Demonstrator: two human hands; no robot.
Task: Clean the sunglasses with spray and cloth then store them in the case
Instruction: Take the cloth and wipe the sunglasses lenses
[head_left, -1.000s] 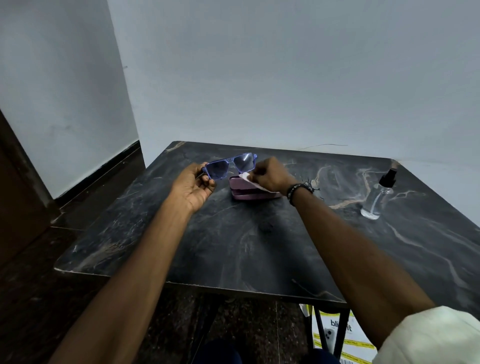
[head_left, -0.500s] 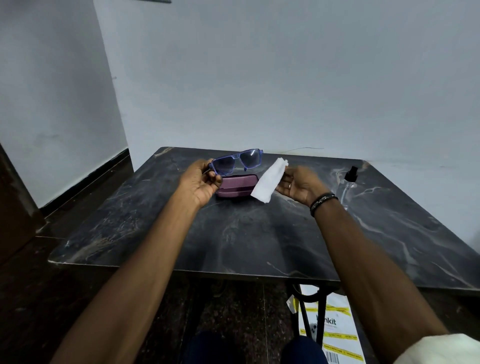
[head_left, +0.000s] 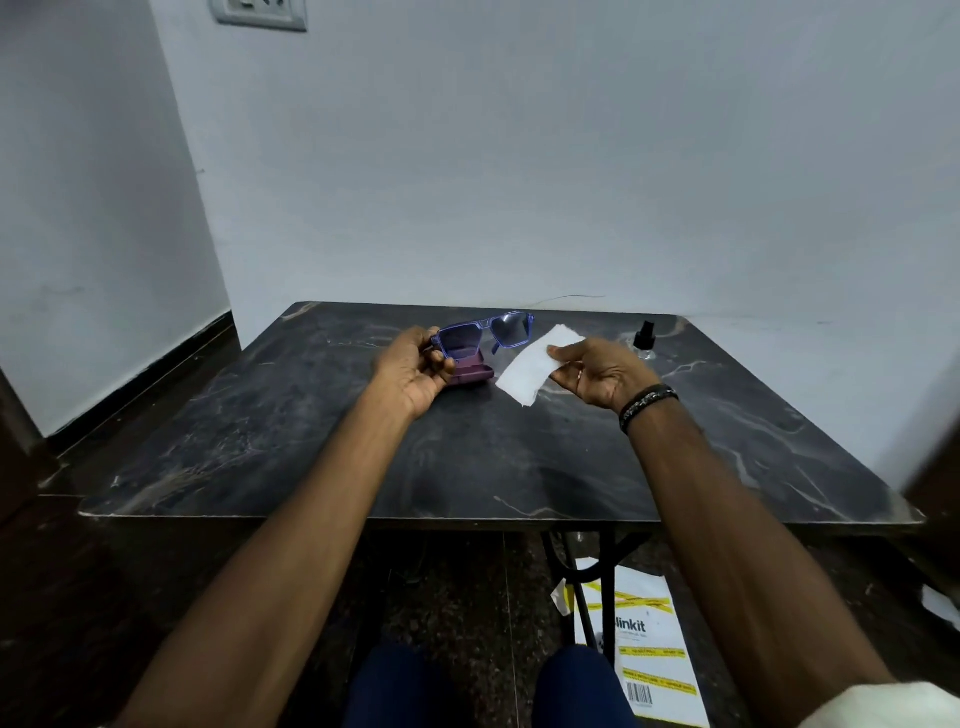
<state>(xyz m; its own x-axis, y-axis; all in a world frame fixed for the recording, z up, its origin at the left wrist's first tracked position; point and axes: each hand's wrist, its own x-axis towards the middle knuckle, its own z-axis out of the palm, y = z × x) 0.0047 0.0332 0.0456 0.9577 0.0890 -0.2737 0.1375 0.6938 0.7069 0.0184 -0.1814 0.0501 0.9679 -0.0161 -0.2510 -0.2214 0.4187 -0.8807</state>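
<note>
Above the far half of the dark marble counter (head_left: 519, 467), both hands work apart. Left hand (head_left: 415, 371) grips the blue sunglasses (head_left: 483, 335) by one end, lenses facing the person, frame raised just over the purple case (head_left: 470, 373). Case lies closed on the counter, partly hidden by that hand. Right hand (head_left: 597, 371) pinches a white cloth (head_left: 535, 364) at its edge; cloth hangs between sunglasses and palm. Spray bottle (head_left: 645, 340) stands upright beyond the right hand, near the back wall. Black bracelet (head_left: 647, 405) on right wrist.
</note>
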